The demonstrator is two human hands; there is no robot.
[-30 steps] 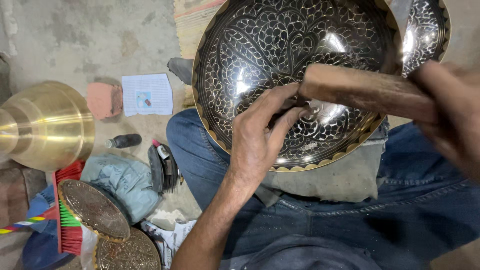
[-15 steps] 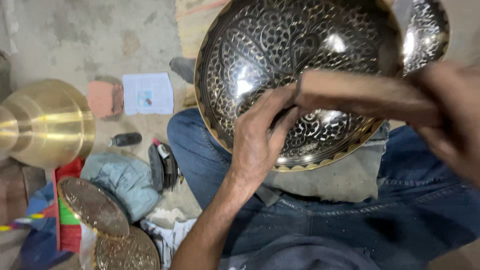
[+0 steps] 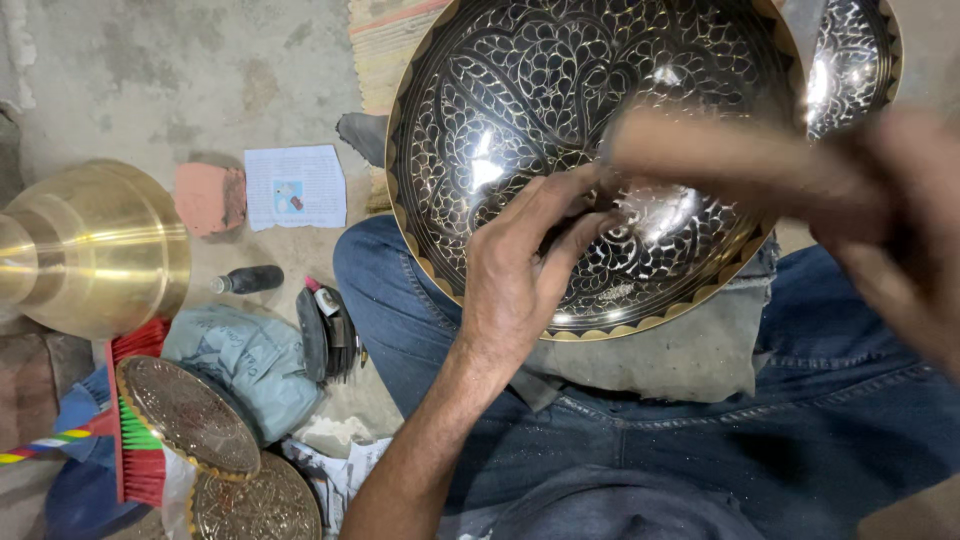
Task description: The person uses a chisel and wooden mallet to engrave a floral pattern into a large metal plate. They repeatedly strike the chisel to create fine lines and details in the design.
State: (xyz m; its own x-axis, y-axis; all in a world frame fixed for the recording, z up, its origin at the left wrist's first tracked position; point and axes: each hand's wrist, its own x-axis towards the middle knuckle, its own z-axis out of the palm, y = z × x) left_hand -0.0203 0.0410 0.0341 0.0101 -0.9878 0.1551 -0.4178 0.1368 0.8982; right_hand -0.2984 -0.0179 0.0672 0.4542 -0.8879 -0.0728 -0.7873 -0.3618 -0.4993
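Observation:
A large round brass bowl (image 3: 520, 90), engraved with black-and-silver leaf patterns, leans on a grey cloth (image 3: 680, 360) across my lap. My left hand (image 3: 525, 275) rests inside the bowl, its fingertips pinched on a small dark chisel that is mostly hidden against the engraved surface. My right hand (image 3: 895, 215), blurred at the right edge, grips a wooden mallet (image 3: 715, 155) whose head hangs just above the left fingertips.
A second engraved bowl (image 3: 850, 60) stands behind at top right. On the concrete floor to the left lie a polished brass vessel (image 3: 95, 245), two engraved round plates (image 3: 190, 415), a red brush (image 3: 135, 440), a small dark bottle (image 3: 250, 280), a paper sheet (image 3: 295, 185) and a grey bag (image 3: 245, 360).
The mallet has swung and is now motion-blurred over the chisel. My left hand stays pinched at the same spot in the bowl.

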